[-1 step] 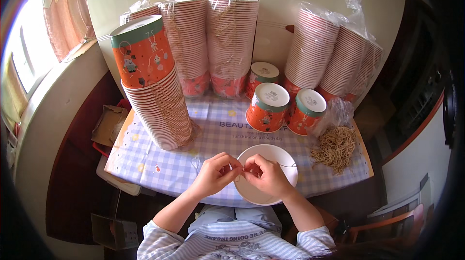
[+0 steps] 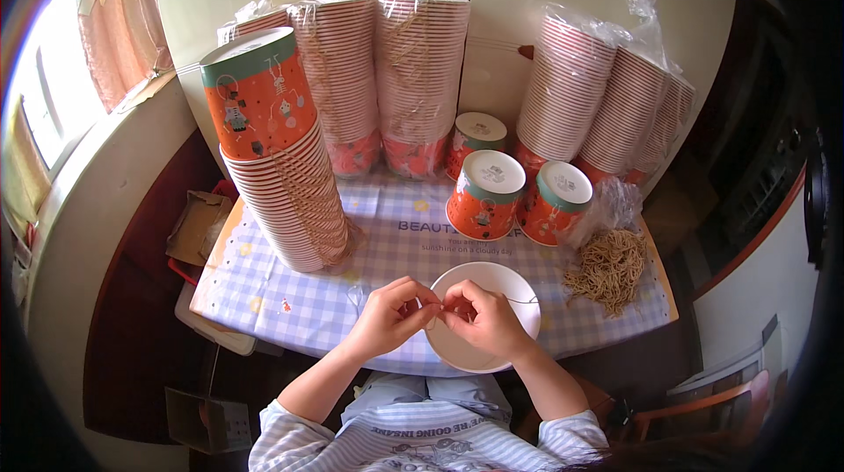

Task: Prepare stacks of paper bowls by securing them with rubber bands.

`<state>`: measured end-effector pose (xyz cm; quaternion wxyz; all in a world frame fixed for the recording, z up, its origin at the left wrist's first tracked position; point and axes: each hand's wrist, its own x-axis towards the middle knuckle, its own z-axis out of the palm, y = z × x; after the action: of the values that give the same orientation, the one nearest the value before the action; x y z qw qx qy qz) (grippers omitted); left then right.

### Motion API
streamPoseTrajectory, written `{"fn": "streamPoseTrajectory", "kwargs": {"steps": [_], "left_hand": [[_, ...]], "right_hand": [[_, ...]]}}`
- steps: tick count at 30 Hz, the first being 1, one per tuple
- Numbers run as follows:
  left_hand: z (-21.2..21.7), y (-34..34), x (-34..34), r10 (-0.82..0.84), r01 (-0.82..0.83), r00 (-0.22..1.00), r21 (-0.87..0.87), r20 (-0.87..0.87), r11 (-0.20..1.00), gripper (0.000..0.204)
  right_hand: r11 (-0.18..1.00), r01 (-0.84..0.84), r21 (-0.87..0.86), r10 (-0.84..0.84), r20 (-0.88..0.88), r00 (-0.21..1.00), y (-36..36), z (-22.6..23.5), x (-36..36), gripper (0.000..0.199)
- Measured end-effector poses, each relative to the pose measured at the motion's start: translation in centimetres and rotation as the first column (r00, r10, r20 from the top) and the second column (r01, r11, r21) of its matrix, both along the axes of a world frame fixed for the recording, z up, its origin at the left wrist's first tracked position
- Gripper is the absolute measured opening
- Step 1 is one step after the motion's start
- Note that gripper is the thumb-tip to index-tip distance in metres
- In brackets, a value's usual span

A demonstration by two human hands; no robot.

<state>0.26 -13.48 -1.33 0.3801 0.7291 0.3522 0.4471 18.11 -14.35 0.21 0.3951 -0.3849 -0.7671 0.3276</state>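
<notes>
Just in front of me stands a white-lined paper bucket [image 2: 520, 329], its open mouth facing up. Over its left side my left hand [image 2: 396, 316] and my right hand [image 2: 485, 321] meet, thumbs and fingers closed in a pinch. A thin cord [image 2: 522, 301] runs from my right hand to the bucket's right rim. Both hands appear to grip this cord; the bit between the fingertips is mostly hidden. To the right lies a heap of loose tan cords [image 2: 608, 274], partly under a clear plastic bag [image 2: 611, 206].
A tall stack of nested buckets [image 2: 286, 199] with tan cords stands at left, an upside-down orange bucket [image 2: 261, 94] on top. Several bagged stacks [image 2: 422, 76] line the back. Three upturned orange buckets [image 2: 485, 204] sit mid-table on the checked tablecloth [image 2: 387, 217].
</notes>
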Motion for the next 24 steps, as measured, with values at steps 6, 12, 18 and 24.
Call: {"fn": "streamPoseTrajectory", "kwargs": {"steps": [6, 12, 18, 24], "left_hand": [[-0.4, 0.0, 0.0, -0.053, 0.062, 0.996, -0.117, 0.078, 0.991, 0.008], [-1.1, 0.3, -0.1, -0.065, 0.101, 0.988, -0.266, 0.139, 0.959, 0.011], [0.1, 0.3, -0.3, -0.148, 0.277, 0.930, -0.376, 0.336, 0.884, 0.019], [-0.3, 0.5, -1.0, -0.156, 0.352, 0.914, -0.541, 0.374, 0.764, 0.020]], "right_hand": [[0.996, -0.020, -0.083, 0.015, -0.071, 0.997, 0.1, -0.3, 0.1, 0.020], [0.997, -0.064, -0.048, 0.057, -0.134, 0.989, 0.1, -0.3, 0.2, 0.021], [0.998, -0.027, 0.061, 0.035, -0.132, 0.991, 0.1, -0.1, 0.1, 0.015], [0.987, -0.008, 0.163, 0.025, -0.103, 0.994, 0.3, -0.2, 0.3, 0.012]]}}
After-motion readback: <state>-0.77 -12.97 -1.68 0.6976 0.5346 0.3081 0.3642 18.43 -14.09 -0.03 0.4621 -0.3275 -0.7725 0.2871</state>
